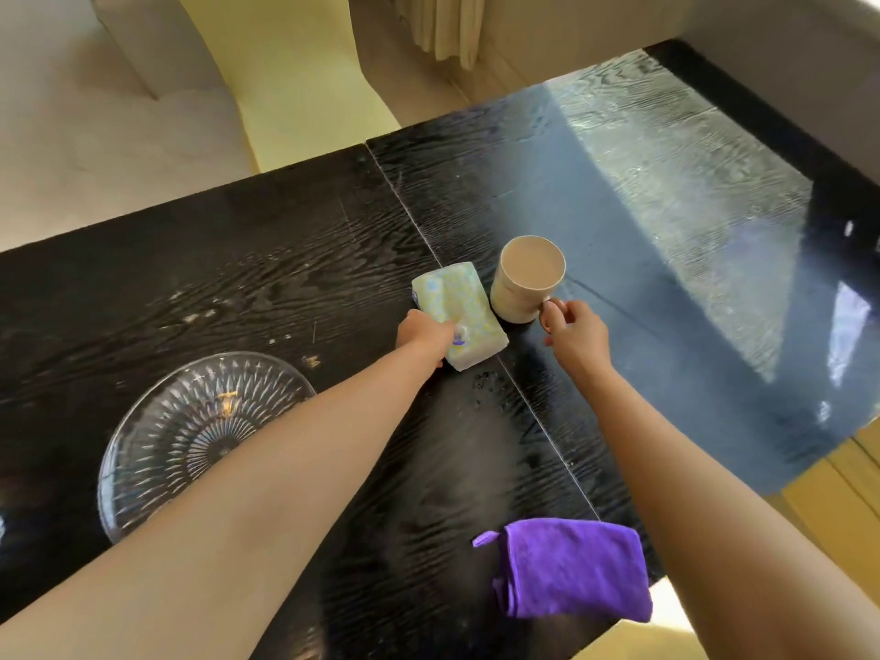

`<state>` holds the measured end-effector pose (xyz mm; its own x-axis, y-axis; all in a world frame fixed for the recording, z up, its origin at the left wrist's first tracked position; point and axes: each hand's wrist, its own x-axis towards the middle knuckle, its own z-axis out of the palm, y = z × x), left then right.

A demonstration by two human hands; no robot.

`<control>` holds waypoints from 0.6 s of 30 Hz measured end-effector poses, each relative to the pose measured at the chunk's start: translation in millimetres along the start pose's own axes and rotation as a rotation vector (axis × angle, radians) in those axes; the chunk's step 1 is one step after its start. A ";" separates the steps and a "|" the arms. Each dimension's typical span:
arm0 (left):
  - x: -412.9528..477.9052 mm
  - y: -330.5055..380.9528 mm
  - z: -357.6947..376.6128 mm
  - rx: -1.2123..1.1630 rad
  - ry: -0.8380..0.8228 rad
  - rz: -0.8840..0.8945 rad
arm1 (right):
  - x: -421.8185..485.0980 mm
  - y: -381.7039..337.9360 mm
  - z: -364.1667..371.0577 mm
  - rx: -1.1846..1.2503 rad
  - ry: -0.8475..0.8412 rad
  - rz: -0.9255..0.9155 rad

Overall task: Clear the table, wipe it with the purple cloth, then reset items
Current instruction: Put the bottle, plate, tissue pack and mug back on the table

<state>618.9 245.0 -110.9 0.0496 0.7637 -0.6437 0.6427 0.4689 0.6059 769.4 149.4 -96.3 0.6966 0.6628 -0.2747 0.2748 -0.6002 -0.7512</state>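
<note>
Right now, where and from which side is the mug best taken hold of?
By its handle, from the near right. The mug stands upright with the handle turned toward the right hand, whose fingers already pinch it. The tissue pack crowds its left side.

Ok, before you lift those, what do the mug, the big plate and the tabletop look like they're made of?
The mug looks like glazed ceramic: cream, opaque, thick-walled, with a soft sheen. The plate looks like clear pressed glass, see-through with radiating cut ridges, though it could be clear plastic. The tabletop appears to be black wood or veneer with a raised grain and a glossy finish that mirrors the window light.
</note>
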 end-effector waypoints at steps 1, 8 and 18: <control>3.3 -0.9 1.0 0.003 0.017 0.005 | 1.4 0.5 1.6 0.026 -0.009 -0.010; 2.9 -1.4 -18.3 0.111 0.130 0.078 | -1.9 -2.6 13.4 0.060 -0.041 -0.069; -24.2 -23.3 -107.2 0.046 0.283 0.117 | -26.7 -72.5 36.6 0.093 -0.173 -0.188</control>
<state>520.8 263.2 -59.3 -0.0848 0.9076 -0.4111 0.6792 0.3546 0.6427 706.6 191.6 -56.5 0.5131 0.8302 -0.2181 0.3211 -0.4213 -0.8482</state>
